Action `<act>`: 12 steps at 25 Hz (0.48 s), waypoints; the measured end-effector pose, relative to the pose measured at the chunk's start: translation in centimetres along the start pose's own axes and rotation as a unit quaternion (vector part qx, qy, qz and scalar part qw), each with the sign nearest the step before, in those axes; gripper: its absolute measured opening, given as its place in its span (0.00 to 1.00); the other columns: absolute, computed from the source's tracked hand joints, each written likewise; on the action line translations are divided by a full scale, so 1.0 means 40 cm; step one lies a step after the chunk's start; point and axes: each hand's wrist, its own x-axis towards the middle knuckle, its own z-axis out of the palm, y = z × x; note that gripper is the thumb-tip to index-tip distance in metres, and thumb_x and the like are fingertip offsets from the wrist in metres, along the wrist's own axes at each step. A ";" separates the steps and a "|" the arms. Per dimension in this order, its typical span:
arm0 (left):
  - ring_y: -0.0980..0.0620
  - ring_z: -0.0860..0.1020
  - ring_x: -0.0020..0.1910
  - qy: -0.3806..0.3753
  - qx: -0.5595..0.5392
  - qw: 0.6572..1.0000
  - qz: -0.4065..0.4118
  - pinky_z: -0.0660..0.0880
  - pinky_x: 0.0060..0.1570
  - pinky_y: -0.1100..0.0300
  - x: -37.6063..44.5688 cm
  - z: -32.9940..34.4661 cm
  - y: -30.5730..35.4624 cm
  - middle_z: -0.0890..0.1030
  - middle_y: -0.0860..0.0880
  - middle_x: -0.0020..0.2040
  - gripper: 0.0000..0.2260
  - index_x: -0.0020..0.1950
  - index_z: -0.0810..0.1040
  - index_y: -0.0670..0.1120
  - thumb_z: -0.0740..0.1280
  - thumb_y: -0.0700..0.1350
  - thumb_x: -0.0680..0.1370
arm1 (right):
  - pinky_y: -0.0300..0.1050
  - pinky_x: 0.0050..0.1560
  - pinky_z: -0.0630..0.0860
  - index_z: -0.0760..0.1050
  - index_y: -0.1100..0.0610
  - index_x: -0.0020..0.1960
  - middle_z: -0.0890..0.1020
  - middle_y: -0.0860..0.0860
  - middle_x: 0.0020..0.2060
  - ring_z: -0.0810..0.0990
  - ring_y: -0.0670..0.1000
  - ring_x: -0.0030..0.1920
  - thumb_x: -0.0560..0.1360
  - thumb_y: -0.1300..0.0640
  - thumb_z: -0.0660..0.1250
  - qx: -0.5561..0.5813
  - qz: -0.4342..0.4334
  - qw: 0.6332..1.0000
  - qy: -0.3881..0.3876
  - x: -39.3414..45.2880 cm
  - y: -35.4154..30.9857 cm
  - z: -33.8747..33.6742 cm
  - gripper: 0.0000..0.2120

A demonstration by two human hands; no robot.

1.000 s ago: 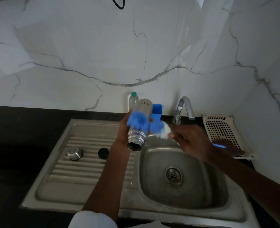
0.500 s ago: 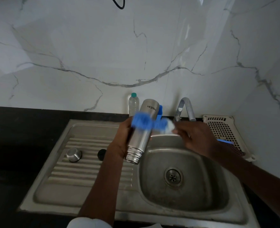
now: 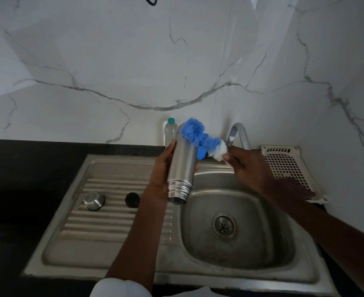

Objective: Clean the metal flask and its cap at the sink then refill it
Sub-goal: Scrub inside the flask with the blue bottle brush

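My left hand (image 3: 162,168) grips the metal flask (image 3: 182,168) around its body, held upside down over the sink's left rim with its threaded open mouth pointing down toward me. My right hand (image 3: 246,166) holds a blue and white bottle brush (image 3: 200,137), whose bristles press against the flask's upturned base. The steel cap (image 3: 94,201) and a small black stopper (image 3: 132,200) lie on the ribbed drainboard (image 3: 104,224), left of my left arm.
The sink basin (image 3: 236,249) with its drain (image 3: 223,226) lies below my hands. A curved tap (image 3: 238,133) stands behind it, no water visible. A clear plastic bottle (image 3: 170,131) and a blue holder (image 3: 201,152) stand at the wall. A white perforated tray (image 3: 283,166) sits at right.
The brush has slid from the flask's neck end up along its body to the base. The flask has tipped more upright and shifted slightly right.
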 end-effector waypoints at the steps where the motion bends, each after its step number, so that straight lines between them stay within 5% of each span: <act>1: 0.41 0.82 0.50 -0.002 -0.029 1.000 0.003 0.83 0.51 0.48 -0.014 -0.006 0.009 0.80 0.37 0.60 0.32 0.76 0.72 0.38 0.72 0.57 0.80 | 0.41 0.36 0.78 0.83 0.51 0.50 0.84 0.46 0.35 0.81 0.44 0.33 0.81 0.41 0.59 0.014 -0.043 0.999 -0.018 -0.013 -0.001 0.001 0.19; 4: 0.38 0.82 0.60 0.032 -0.017 0.999 0.016 0.80 0.62 0.45 -0.004 -0.001 0.012 0.80 0.33 0.63 0.27 0.75 0.70 0.36 0.68 0.53 0.83 | 0.22 0.41 0.67 0.84 0.53 0.51 0.81 0.38 0.41 0.75 0.33 0.38 0.80 0.53 0.68 0.037 -0.187 0.979 -0.078 -0.076 -0.024 -0.011 0.07; 5: 0.30 0.76 0.66 0.024 -0.037 0.999 0.013 0.74 0.69 0.40 0.014 0.000 0.028 0.74 0.25 0.68 0.29 0.77 0.65 0.31 0.64 0.52 0.86 | 0.22 0.41 0.67 0.84 0.53 0.51 0.80 0.36 0.40 0.75 0.34 0.38 0.80 0.54 0.68 0.045 -0.186 0.979 -0.072 -0.078 -0.020 -0.011 0.06; 6: 0.24 0.70 0.69 -0.065 -0.155 0.985 -0.026 0.67 0.74 0.37 0.035 -0.011 0.028 0.66 0.20 0.71 0.31 0.77 0.59 0.27 0.59 0.53 0.88 | 0.27 0.38 0.71 0.83 0.51 0.49 0.79 0.37 0.38 0.76 0.36 0.36 0.81 0.51 0.66 0.046 -0.151 0.986 -0.055 -0.063 -0.014 -0.010 0.08; 8: 0.26 0.75 0.61 -0.040 -0.031 0.996 0.074 0.76 0.65 0.38 0.029 0.014 0.001 0.69 0.23 0.68 0.37 0.78 0.60 0.29 0.61 0.60 0.86 | 0.41 0.33 0.75 0.79 0.50 0.46 0.79 0.43 0.31 0.78 0.44 0.30 0.83 0.40 0.58 -0.001 -0.034 0.999 0.009 -0.016 -0.009 -0.010 0.18; 9: 0.32 0.81 0.53 -0.030 0.053 0.997 0.049 0.83 0.55 0.44 0.023 0.027 0.025 0.75 0.28 0.64 0.36 0.78 0.65 0.33 0.66 0.60 0.83 | 0.42 0.31 0.75 0.79 0.51 0.45 0.78 0.44 0.29 0.78 0.46 0.29 0.83 0.36 0.55 -0.024 -0.007 0.999 0.021 -0.005 -0.001 -0.008 0.23; 12: 0.43 0.85 0.45 0.011 0.025 1.000 0.016 0.84 0.45 0.52 -0.024 0.003 0.011 0.84 0.39 0.55 0.31 0.73 0.74 0.39 0.73 0.57 0.77 | 0.38 0.34 0.72 0.83 0.52 0.51 0.80 0.42 0.35 0.79 0.42 0.33 0.84 0.40 0.57 0.032 -0.137 0.990 -0.033 -0.032 -0.002 -0.024 0.21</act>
